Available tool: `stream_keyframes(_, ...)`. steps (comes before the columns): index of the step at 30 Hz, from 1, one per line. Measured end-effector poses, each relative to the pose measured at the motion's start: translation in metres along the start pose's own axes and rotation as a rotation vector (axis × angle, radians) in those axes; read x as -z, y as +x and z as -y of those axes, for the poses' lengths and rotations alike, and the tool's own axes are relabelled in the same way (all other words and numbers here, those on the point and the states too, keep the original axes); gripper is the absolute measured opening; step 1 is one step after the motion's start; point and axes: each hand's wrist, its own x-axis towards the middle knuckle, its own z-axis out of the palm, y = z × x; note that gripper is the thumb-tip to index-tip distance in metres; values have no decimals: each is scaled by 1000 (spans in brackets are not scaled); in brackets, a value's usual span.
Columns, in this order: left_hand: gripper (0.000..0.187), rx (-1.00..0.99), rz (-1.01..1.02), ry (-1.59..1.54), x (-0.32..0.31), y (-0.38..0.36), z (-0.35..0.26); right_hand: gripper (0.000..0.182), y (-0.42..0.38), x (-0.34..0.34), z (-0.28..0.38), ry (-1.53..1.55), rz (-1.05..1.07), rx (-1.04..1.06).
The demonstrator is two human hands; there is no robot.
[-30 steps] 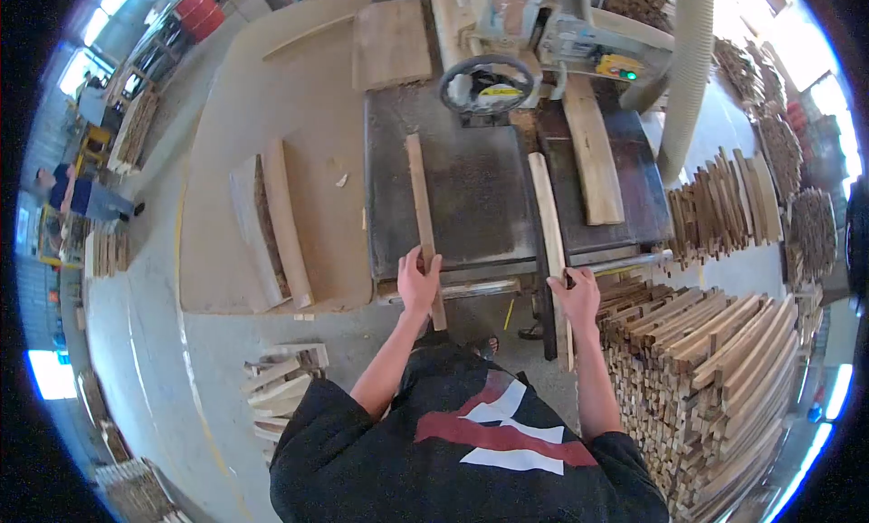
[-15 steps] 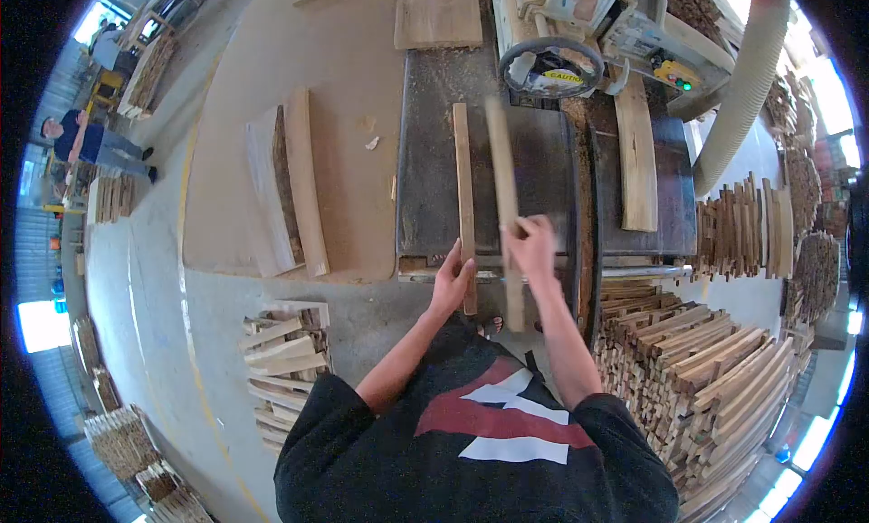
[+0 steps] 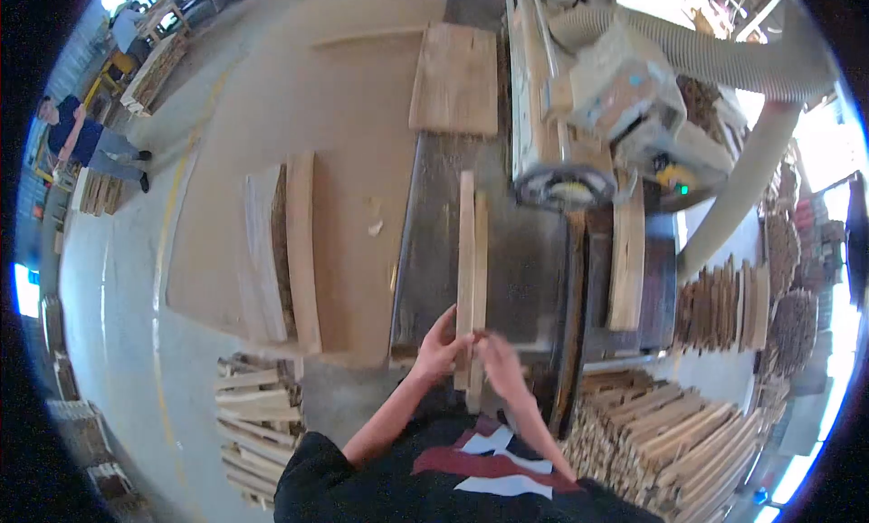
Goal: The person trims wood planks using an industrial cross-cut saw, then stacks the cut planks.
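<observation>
Two narrow wood strips lie side by side, pointing away from me over the dark machine table (image 3: 430, 233). My left hand (image 3: 439, 349) grips the near part of the left wood strip (image 3: 465, 251), thumb and fingers closed on it. At the right wood strip (image 3: 481, 242), my right hand (image 3: 500, 364) is closed around the near part, a little blurred by motion. The strips touch or nearly touch along their length, and their near ends reach past the table's front edge.
A saw machine (image 3: 579, 115) with a thick hose (image 3: 751, 188) stands ahead right. Boards (image 3: 303, 251) lie on the brown sheet (image 3: 353, 161) at left. Wood stacks (image 3: 670, 432) flank me. Another person (image 3: 86, 138) stands far left; a wide board (image 3: 457, 79) lies ahead.
My right hand has brought its strip leftward against the other one. My view has shifted, so the table and machine appear lower in the frame.
</observation>
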Motion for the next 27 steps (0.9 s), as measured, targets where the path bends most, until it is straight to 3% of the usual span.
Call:
stream_keyframes(2,74,81,82,-313,8,21,-24,47,9,-19,5,193,-14,114)
stream_keyframes(3,74,63,87,-308,12,38,-31,47,21,-18,1,192,-19,133)
stream_keyframes(4,73,65,124,-290,16,56,-37,47,37,-15,-5,203,75,-17)
stream_keyframes(8,66,-19,293,-130,45,164,-40,44,108,13,60,321,136,-208)
stream_keyframes(9,49,-119,245,63,53,196,-55,41,128,14,72,409,39,-150)
stream_keyframes(11,33,-370,69,450,85,283,-73,42,169,25,85,340,10,-154)
stream_keyframes(12,28,-427,-148,285,78,316,-110,42,188,29,90,260,4,-154)
stream_keyframes(13,23,-648,-228,261,88,364,-129,42,209,30,91,274,-15,-166)
stream_keyframes(14,29,-650,-421,606,113,426,-132,43,231,29,88,153,-80,-147)
stream_keyframes(16,37,-766,-894,958,116,501,-159,44,272,28,98,36,-147,-121)
stream_keyframes(17,37,-778,-893,961,120,529,-156,47,293,28,107,12,-229,-80)
stream_keyframes(19,45,-521,-915,1096,122,578,-142,55,348,25,112,-115,-400,19)
stream_keyframes(20,45,-505,-891,1168,115,571,-150,60,390,24,103,-216,-491,82)
stream_keyframes(22,49,-457,-805,1209,109,556,-161,61,482,31,118,-50,-537,149)
stream_keyframes(24,52,-421,-754,1194,115,554,-159,57,562,42,172,459,-516,240)
stream_keyframes(27,51,-545,-783,1161,123,556,-158,52,594,32,248,962,-605,440)
